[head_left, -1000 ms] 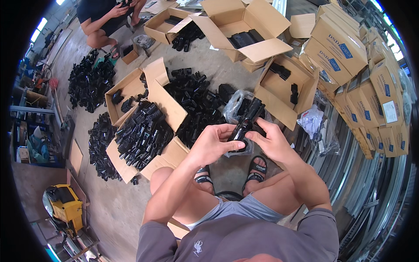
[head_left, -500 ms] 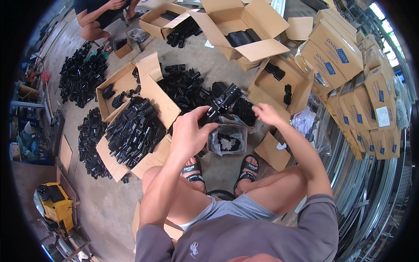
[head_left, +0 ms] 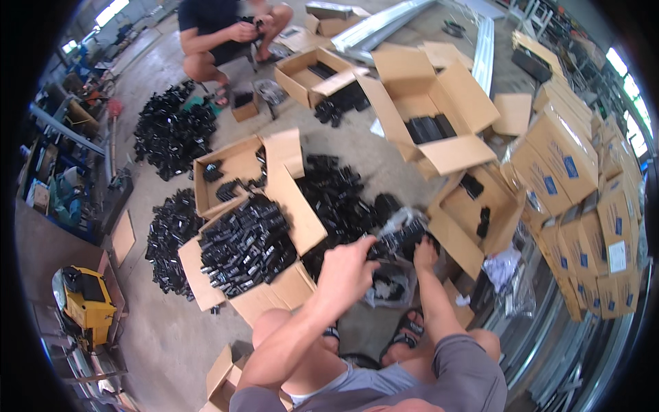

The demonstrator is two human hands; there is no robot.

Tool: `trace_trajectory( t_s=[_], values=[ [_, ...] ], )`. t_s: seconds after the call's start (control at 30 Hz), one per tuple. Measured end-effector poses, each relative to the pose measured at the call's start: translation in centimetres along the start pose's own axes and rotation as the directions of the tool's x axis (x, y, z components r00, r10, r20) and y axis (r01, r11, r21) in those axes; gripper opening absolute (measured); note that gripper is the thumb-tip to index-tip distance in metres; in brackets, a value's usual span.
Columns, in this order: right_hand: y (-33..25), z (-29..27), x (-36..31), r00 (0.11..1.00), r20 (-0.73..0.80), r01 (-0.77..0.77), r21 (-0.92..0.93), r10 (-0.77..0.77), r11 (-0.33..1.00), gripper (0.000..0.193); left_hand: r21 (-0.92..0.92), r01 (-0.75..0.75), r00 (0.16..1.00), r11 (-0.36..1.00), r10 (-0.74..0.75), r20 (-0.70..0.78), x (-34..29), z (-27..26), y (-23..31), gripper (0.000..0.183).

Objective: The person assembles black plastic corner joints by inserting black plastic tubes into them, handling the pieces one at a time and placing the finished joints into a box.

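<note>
My left hand (head_left: 348, 269) is closed round a black plastic part with a tubular end (head_left: 391, 242), held out over the floor in front of me. My right hand (head_left: 426, 254) is close beside that part, its fingers bent down among small black pieces (head_left: 412, 237) in clear plastic; what the fingertips hold is hidden. Below the hands, a small container lined with a clear bag (head_left: 390, 287) stands between my feet, with dark pieces inside. Left of my hands, an open carton (head_left: 280, 287) is heaped with black plastic parts (head_left: 248, 240).
Loose black parts lie in piles (head_left: 175, 130) on the floor. Open cartons (head_left: 439, 96) stand ahead, another (head_left: 473, 220) at the right. Stacked cartons (head_left: 563, 165) and metal profiles (head_left: 549, 343) line the right side. A yellow machine (head_left: 89, 305) stands left. Another person (head_left: 220, 41) sits at the far left.
The view has shifted, so the scene sits lower and further right. My right hand has moved in from the side to the black pieces beside the part in my left hand, which has lowered.
</note>
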State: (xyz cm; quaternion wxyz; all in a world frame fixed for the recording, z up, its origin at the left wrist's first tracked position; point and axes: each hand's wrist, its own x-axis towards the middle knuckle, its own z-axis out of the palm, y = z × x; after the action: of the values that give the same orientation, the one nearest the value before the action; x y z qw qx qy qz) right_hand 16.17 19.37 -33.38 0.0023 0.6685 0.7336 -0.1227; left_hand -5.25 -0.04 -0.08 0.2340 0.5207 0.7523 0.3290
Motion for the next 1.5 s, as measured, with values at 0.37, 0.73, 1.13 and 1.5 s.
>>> trace_trajectory(
  t_s=[0.37, 0.73, 1.13, 1.5],
  values=[
    [0.3, 0.8, -0.1, 0.985, -0.166, 0.096, 0.280, -0.051, 0.955, 0.022, -0.008, -0.014, 1.000, 1.000, 0.014, -0.012, -0.1, 0.0, -0.3, 0.037],
    [-9.5, -22.3, -11.4, 0.920, -0.333, 0.359, 0.928, 0.206, -0.102, 0.014, 0.048, -0.082, 0.996, 0.995, 0.084, -0.027, -0.7, 0.3, -0.9, 0.038],
    [-12.6, -30.6, -16.3, 0.245, -0.409, 0.962, -0.006, -0.879, 0.271, 0.014, 0.097, -0.194, 0.981, 0.976, 0.190, 0.047, -2.5, 1.3, -0.9, 0.034],
    [-12.6, -29.8, -17.7, 0.379, -0.375, 0.925, 0.153, -0.846, 0.347, 0.011, 0.115, -0.218, 0.976, 0.969, 0.217, 0.022, -3.2, 1.4, -1.5, 0.032]
  ],
)
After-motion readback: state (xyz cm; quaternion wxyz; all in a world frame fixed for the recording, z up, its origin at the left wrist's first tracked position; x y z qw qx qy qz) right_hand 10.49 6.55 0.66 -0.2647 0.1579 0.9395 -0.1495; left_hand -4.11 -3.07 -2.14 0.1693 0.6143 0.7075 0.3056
